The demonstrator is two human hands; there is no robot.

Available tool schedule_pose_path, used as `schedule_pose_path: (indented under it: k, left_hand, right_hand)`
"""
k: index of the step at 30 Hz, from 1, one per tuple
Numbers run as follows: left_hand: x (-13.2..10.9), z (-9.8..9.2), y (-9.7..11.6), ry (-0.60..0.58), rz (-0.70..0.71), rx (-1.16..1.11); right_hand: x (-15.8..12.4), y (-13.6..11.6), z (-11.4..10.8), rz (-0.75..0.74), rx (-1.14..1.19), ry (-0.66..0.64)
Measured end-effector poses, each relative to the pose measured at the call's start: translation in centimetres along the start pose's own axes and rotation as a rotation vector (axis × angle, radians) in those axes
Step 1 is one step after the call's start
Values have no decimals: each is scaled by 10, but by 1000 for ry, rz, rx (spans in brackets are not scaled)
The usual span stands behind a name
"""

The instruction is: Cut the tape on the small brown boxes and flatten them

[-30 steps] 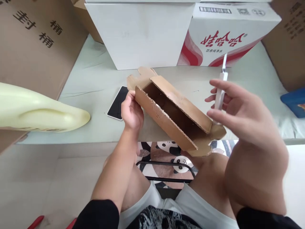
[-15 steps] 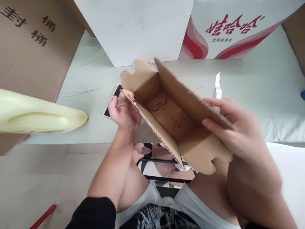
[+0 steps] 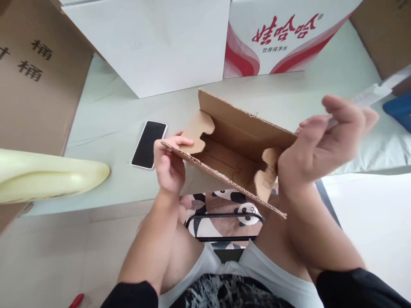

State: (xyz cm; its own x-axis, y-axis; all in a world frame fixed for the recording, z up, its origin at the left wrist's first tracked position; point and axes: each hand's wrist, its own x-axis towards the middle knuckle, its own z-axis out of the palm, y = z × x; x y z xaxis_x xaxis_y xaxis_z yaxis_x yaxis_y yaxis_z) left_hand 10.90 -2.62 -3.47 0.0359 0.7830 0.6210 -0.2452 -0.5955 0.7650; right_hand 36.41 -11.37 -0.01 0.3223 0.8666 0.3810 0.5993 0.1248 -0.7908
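Observation:
A small brown cardboard box, its top open, is held tilted over my lap. My left hand grips its left end, with the thumb outside the near long flap and fingers on the left notched end flap, which is folded inward. At the other end, the heel of my right hand lies against the box beside the right notched flap, also bent inward. A whitish utility knife, blurred, sticks out to the right from between my right fingers. The box's underside is hidden.
A phone lies on the pale green cloth left of the box. White cartons stand behind, large brown cartons at left. A yellow-green curved object juts in from the left; something blue is at right.
The two notched end flaps, spread outward before, are now folded in. My right hand has moved off the far long flap to the right end, and the knife has swung rightward. The phone is uncovered.

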Motion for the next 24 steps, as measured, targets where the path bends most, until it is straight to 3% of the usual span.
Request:
schedule_pose_path:
  k: [5,8,10,14,17,21,24]
  left_hand:
    - [-8,-3,-13,34,66,270]
    - [-10,-3,-16,59,51,374]
    - [-9,-4,-17,41,64,401]
    - [-3,-12,-17,-86,185,528]
    - [3,-18,-14,-227,308,674]
    - [9,-20,-8,-297,307,710]
    - [12,-21,-7,-299,271,708]
  right_hand:
    - [-6,-18,5,-91,47,59]
    - [-4,-25,8,-244,134,181]
    - [-2,-27,8,-344,254,189]
    - [4,-26,1,-487,334,-195]
    - [5,-27,-4,-502,275,-304]
    - [2,-29,0,-468,278,-234]
    - [0,-26,9,-403,344,23]
